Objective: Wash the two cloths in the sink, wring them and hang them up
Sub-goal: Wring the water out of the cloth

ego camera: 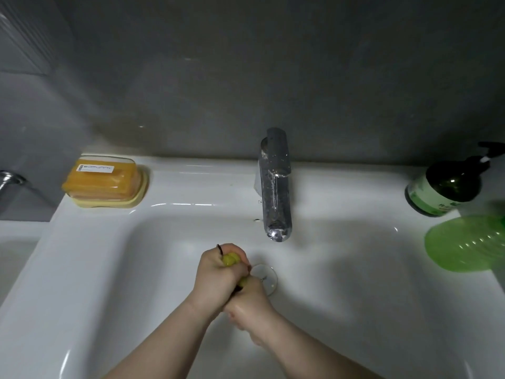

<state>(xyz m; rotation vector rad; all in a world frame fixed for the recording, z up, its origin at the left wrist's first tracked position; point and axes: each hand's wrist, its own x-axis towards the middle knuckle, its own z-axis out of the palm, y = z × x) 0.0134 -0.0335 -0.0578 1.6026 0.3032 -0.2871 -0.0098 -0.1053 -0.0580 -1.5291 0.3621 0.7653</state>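
Yellow cloth (pixel 231 259) is clamped in both fists, the left hand (pixel 218 274) and right hand (pixel 250 305) closed tight around it above the drain (pixel 264 277) of the sink (pixel 82 269), so wringing is judged under way; hanging remains, and a second cloth cannot be identified. Farther back, no water is seen at the tap (pixel 274 184), and the soap box (pixel 105 181) label cannot be read with certainty.

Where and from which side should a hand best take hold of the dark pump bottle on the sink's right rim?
Grip the pump bottle round its wide body, coming from the front left. It stands upright; the narrow pump head gives little hold, and a green object crowds its near right side.
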